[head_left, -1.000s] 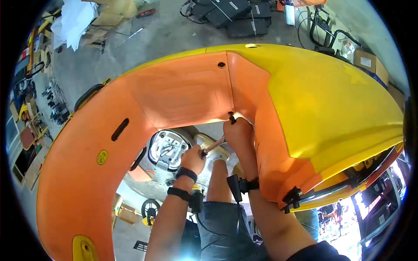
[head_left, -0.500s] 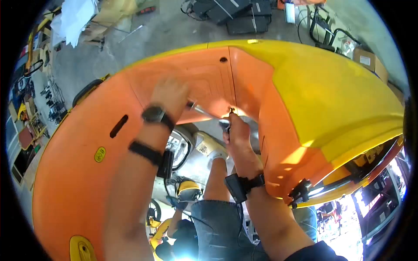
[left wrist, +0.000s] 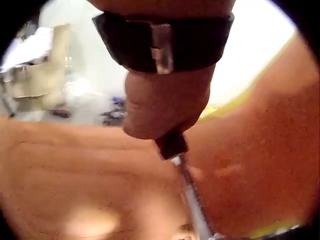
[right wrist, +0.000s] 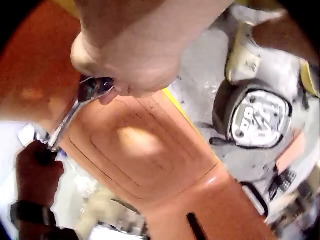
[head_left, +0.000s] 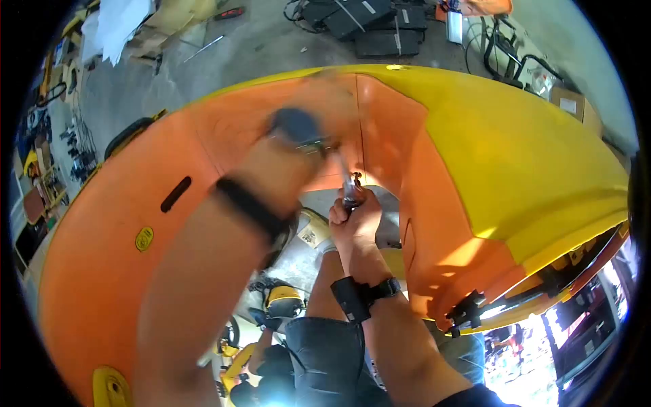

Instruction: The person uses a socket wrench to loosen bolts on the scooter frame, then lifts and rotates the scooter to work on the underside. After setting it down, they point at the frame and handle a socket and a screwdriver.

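Observation:
A metal ratchet wrench [right wrist: 67, 116] spans between both hands beside an orange and yellow curved shell [head_left: 386, 115]. My left hand [head_left: 329, 108], blurred in the head view, grips its dark handle end [left wrist: 171, 144], as the left wrist view shows. At the ratchet's head [head_left: 352, 192], my right hand [head_left: 359, 216] has its fingers curled round it, just below a small fitting [head_left: 357, 176] on the shell's inner edge. In the right wrist view, my right hand [right wrist: 132, 55] partly covers the wrench head. What the wrench head sits on is hidden.
Black flat cases [head_left: 386, 41] lie on the floor beyond the shell, with a cardboard box [head_left: 573, 105] at the right. Below the shell, a white and black unit [right wrist: 260, 117] rests on the floor. Another person in a dark top [head_left: 274, 370] is low at the bottom.
My left hand and the wrench handle have swung up from near my lap, across the orange panel and rightward. My right hand has stayed near the fitting, shifting slightly lower.

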The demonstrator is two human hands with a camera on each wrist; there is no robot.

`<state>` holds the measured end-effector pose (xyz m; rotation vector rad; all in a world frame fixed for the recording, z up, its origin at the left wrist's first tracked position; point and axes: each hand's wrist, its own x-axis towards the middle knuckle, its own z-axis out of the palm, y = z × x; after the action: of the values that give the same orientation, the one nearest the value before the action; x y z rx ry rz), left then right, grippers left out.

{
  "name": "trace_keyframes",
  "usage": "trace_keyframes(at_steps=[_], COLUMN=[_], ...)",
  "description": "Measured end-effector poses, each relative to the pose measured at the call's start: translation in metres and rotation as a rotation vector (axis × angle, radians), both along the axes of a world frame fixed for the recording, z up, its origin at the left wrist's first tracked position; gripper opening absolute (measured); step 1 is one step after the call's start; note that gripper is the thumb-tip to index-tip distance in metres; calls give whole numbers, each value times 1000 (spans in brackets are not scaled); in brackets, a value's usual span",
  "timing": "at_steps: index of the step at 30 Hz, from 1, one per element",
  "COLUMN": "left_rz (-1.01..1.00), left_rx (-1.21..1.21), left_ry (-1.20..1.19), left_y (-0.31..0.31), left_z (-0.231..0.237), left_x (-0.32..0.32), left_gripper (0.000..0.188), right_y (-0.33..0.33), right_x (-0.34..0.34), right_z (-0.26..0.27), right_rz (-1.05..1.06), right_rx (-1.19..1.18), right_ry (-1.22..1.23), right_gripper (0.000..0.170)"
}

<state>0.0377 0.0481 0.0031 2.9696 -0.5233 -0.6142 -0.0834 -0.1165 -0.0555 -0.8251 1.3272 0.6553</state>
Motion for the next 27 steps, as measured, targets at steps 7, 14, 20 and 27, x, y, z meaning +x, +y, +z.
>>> trace_keyframes(at_steps=[7, 14, 20, 27], left_rz=[83, 830, 1041, 847], left_rx=[-4, -145, -163, -233], left_ry=[173, 423, 669, 805], left_y=[13, -11, -88, -149], left_z=[9, 28, 33, 45], left_x=[-20, -230, -334, -319], left_gripper=[10, 8, 10, 8], right_y=[-15, -43, -91, -193], right_x=[20, -33, -64, -80], right_z=[12, 9, 59, 99], right_rz=[-89, 1271, 1405, 1231], right_rx=[358, -414, -149, 24], right_ry=[-30, -541, -68, 179], right_gripper=[18, 36, 34, 24])
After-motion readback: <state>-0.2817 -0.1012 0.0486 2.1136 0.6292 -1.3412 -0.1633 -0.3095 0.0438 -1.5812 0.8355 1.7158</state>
